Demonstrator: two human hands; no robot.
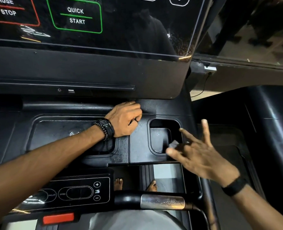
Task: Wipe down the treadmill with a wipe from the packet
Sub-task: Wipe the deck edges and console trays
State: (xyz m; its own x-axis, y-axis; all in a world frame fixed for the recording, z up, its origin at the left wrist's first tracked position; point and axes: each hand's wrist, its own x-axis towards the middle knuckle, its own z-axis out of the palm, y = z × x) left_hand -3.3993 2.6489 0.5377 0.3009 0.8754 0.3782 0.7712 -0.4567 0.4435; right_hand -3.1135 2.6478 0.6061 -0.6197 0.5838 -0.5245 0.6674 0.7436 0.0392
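Two hands over the treadmill console (87, 67): left hand (125, 119) curled, contents hidden; right hand (198, 153) spread.

The left hand (125, 119) rests curled on the treadmill console (137, 146), near its back edge just under the screen (120, 30), knuckles up; whether it holds a wipe cannot be told. The right hand (198, 153) hovers with spread fingers over the cup holder (160, 138) at the console's right side. Bare feet (119, 184) show below.
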